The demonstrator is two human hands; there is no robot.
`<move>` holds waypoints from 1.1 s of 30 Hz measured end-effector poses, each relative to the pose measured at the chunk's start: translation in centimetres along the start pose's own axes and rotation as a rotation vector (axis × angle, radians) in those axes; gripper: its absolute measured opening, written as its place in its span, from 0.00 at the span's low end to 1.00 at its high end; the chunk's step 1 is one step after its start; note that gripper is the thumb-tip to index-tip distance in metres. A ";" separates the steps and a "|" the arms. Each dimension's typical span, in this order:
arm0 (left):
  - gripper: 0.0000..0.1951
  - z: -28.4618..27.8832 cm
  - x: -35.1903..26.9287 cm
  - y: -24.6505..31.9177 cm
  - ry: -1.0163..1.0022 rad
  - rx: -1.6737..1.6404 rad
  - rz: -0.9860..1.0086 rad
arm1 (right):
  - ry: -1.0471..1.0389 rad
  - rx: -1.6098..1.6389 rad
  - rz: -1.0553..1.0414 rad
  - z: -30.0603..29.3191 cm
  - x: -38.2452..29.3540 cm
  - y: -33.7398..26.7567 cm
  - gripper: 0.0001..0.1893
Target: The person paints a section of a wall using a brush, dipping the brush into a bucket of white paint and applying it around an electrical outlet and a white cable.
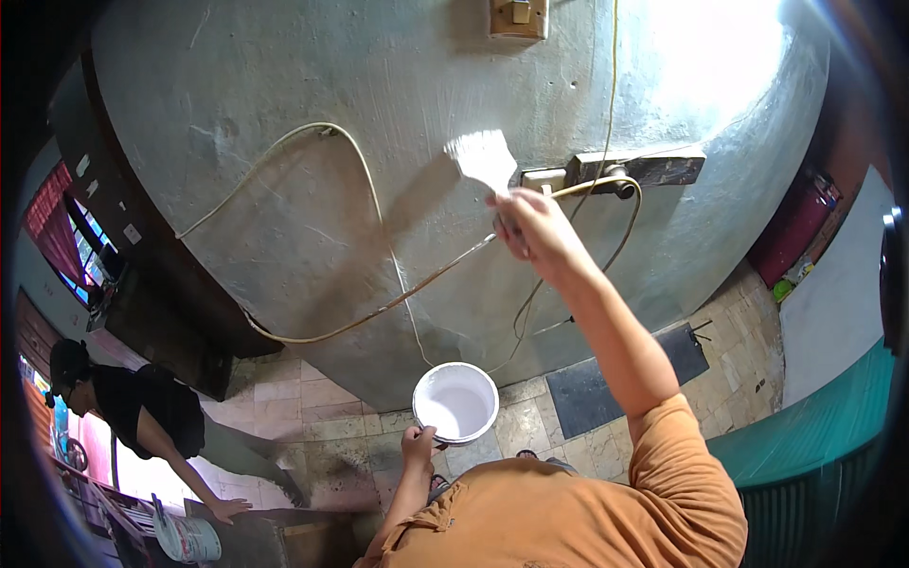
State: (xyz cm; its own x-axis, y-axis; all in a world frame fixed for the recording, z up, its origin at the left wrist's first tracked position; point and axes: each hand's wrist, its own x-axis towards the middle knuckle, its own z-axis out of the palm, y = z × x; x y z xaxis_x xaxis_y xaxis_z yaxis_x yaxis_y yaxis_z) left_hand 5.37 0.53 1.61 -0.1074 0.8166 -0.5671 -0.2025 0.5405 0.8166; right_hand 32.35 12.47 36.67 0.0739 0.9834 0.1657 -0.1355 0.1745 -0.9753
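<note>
My right hand grips a wide paintbrush by its handle, bristles up, in front of a grey plastered wall. White paint covers the bristles and the brush head. Whether the bristle tips touch the wall I cannot tell. Low in front of my body, my left hand holds a white plastic bucket by its rim. White paint lies inside the bucket.
Loose cables hang across the wall. A socket and a wooden board with a plug sit beside my right hand. A dark mat lies on the tiled floor. At left, a person leans on a cabinet near another bucket.
</note>
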 end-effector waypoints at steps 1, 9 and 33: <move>0.09 -0.2 -0.3 0.3 0.036 0.031 -0.022 | -0.007 0.023 -0.010 0.2 -1.2 0.9 0.14; 0.10 -1.0 -0.3 -0.6 0.020 -0.078 0.021 | -0.008 0.112 0.006 -4.1 -12.6 6.4 0.14; 0.09 -3.1 -0.2 -1.1 0.062 -0.059 -0.031 | 0.071 -0.052 0.013 -0.8 -2.1 20.3 0.17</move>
State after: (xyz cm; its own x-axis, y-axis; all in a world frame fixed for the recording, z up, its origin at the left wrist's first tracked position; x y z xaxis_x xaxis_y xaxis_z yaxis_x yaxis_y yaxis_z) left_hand 2.63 -0.84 0.46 -0.1599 0.7843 -0.5994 -0.2636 0.5513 0.7916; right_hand 30.27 13.87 16.42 0.1425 0.9793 0.1440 -0.0856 0.1571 -0.9839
